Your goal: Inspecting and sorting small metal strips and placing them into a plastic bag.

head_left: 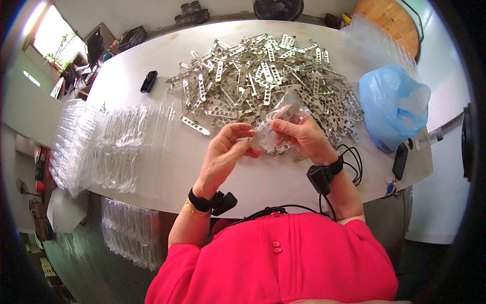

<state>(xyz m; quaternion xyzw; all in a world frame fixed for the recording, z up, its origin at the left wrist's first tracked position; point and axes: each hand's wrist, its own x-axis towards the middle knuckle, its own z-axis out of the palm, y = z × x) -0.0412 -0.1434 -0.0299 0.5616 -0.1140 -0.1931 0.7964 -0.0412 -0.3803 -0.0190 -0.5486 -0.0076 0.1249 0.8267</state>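
White oval worktop (pixel 152 66) carries a heap of perforated metal brackets (pixel 263 76). Just before that heap, the left hand (pixel 223 154) and right hand (pixel 304 137) both pinch a clear plastic bag (pixel 276 121). Grey floor lies below.

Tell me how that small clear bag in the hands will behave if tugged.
The small clear bag looks thin and crinkled, so probably floppy and light. Its glossy film may slip between the left hand and right hand.
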